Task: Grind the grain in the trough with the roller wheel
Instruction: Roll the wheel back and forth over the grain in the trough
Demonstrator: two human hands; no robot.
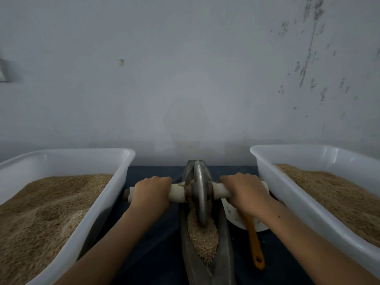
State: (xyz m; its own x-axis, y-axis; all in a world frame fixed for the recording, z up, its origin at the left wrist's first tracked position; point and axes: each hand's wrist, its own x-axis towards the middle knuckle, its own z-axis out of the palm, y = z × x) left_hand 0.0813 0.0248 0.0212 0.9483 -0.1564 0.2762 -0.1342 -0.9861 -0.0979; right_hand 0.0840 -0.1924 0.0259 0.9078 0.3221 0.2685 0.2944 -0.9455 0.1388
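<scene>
A narrow boat-shaped metal trough [223, 249] runs away from me at the centre, with brown grain [203, 235] heaped inside it. The metal roller wheel [200, 194] stands upright in the trough, its lower edge sunk in the grain. A pale handle [176, 193] passes through the wheel's hub and sticks out on both sides. My left hand [151, 191] grips the handle's left half. My right hand [245, 191] grips the right half. Both sets of fingers curl over the bar.
White plastic tubs [115, 188] [273, 182] filled with grain stand close on either side of the trough. A white dish [232, 214] with an orange-handled tool [256, 247] lies right of the trough, under my right forearm. A grey wall stands just behind. Dark cloth [156, 239] covers the surface.
</scene>
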